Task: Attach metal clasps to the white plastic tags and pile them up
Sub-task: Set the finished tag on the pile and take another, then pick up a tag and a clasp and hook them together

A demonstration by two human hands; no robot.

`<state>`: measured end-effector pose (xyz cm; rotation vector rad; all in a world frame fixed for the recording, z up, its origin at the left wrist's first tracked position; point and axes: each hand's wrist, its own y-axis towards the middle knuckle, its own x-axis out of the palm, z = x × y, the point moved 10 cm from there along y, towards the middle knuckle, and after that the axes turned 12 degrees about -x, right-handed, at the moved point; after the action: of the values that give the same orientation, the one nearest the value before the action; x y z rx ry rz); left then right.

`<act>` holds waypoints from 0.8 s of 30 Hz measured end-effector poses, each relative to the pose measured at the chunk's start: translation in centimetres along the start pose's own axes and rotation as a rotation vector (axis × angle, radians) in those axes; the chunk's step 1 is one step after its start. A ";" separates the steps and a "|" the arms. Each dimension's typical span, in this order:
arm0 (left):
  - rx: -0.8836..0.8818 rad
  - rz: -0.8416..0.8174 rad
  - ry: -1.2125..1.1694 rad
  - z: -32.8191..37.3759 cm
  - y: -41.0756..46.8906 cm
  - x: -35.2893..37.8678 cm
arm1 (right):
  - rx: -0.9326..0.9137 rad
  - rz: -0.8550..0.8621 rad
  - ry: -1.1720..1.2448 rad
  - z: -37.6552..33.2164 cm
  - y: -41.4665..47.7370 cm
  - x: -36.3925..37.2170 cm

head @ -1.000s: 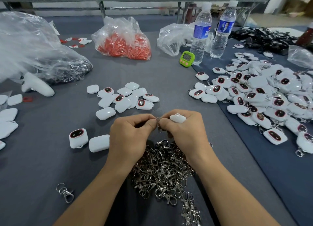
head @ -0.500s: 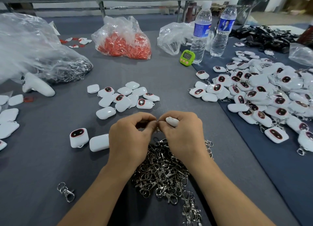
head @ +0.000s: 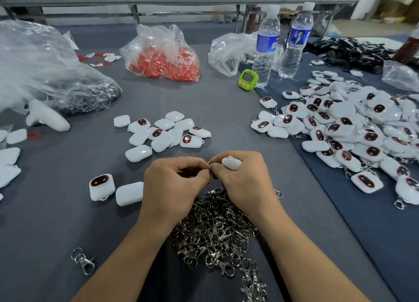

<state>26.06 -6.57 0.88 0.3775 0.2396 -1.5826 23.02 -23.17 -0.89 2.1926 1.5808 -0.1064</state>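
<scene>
Head view: the left hand's fingertips (head: 205,169) and the right hand's fingertips (head: 216,167) meet, pinching a small metal ring (head: 210,165) between them. Only a glint of the ring shows. Both hands have their fingers curled in. The left hand (head: 174,186) pinches the ring with thumb and forefinger. The right hand (head: 244,181) grips a white plastic tag (head: 231,163), which pokes out above its forefinger, just beside the ring. Whether the ring is already through the tag cannot be told.

Under and just behind the wrists lies a heap of metal clasps (head: 215,233) on the grey table cloth (head: 56,222). A single clasp (head: 82,261) lies well apart to the left. Near the left hand sit two tags, one with its dark red-rimmed face up (head: 102,186) and one face down (head: 129,193), touching each other. Beyond the hands is a loose cluster of tags (head: 163,134). To the right, across a dark blue cloth (head: 362,233), spreads a big pile of tags with clasps (head: 351,131).

Farther back stand a green timer (head: 247,79), two water bottles (head: 265,50) and a clear bag of red parts (head: 163,59). At the left edge is a clear bag holding metal pieces (head: 86,97).
</scene>
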 end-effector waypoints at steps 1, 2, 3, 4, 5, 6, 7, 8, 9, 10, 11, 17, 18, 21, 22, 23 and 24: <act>-0.006 -0.003 -0.003 -0.1 0.0 0.0 | 0.000 -0.008 0.008 0.0 0.0 0.1; -0.011 -0.011 -0.011 -0.1 0.0 0.0 | 0.001 -0.017 0.015 0.0 0.0 0.2; -0.015 -0.024 -0.020 -0.2 0.0 0.0 | 0.005 -0.027 0.019 0.0 -0.1 0.3; -0.013 -0.037 -0.025 -0.2 0.0 0.0 | 0.008 -0.036 0.021 0.0 -0.1 0.3; -0.003 -0.046 -0.025 0.0 0.0 0.0 | 0.006 -0.041 0.020 -0.1 -0.1 0.3; 0.010 -0.049 -0.017 0.1 0.0 0.0 | 0.002 -0.047 0.016 -0.2 -0.1 0.3; 0.022 -0.049 -0.006 0.2 -0.1 -0.1 | -0.003 -0.057 0.011 -0.3 0.0 0.4; 0.035 -0.049 0.005 0.3 -0.2 -0.1 | -0.007 -0.069 0.005 -0.4 0.0 0.4; 0.048 -0.047 0.014 0.5 -0.3 -0.1 | -0.011 -0.079 0.000 -0.5 0.0 0.5; 0.059 -0.044 0.023 0.7 -0.4 -0.1 | -0.015 -0.087 -0.004 -0.6 0.1 0.5; 0.068 -0.042 0.033 0.8 -0.5 -0.1 | -0.019 -0.093 -0.007 -0.6 0.1 0.5; 0.074 -0.008 0.013 0.7 -0.6 -0.1 | -0.057 -0.115 0.019 -1.1 0.2 0.8; 0.051 -0.020 -0.025 0.5 -0.5 0.0 | -0.060 -0.117 0.027 -1.2 0.2 0.8; -0.018 0.014 -0.091 0.1 -0.1 -0.6 | -0.064 -0.104 0.023 -1.2 0.2 0.8; -0.024 0.077 -0.074 0.0 0.0 -1.4 | -0.051 -0.086 0.001 -1.0 0.2 0.6; -0.021 0.160 -0.020 0.0 0.2 -2.4 | -0.028 -0.065 -0.026 -0.7 0.2 0.4; -0.009 0.244 0.074 0.0 0.2 -3.4 | -0.002 -0.047 -0.051 -0.3 0.1 0.2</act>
<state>26.32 -3.48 2.21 0.4416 0.2481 -1.3294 23.16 -22.90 -0.62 2.1344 1.6043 -0.1726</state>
